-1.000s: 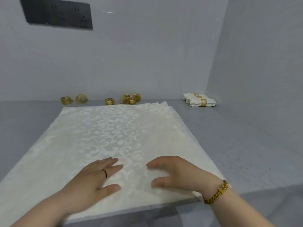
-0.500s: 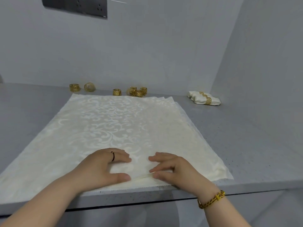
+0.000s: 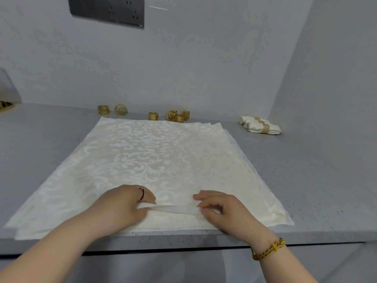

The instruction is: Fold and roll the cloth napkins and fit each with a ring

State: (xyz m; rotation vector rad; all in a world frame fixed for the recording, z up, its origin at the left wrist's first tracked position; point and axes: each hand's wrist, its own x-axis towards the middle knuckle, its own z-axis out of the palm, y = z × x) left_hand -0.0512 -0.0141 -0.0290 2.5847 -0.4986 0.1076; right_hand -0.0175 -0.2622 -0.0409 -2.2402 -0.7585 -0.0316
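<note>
Left hand (image 3: 120,207), right hand (image 3: 226,209), each grip pinching top napkin (image 3: 155,160) near edge

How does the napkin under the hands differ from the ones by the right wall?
The top napkin lies spread flat, only its near edge lifted; the finished napkins are rolled into bundles. The top napkin has no ring; the finished napkins each wear a gold band. The left hand and right hand pinch the top napkin; the finished napkins lie untouched. Both are cream cloth.
</note>
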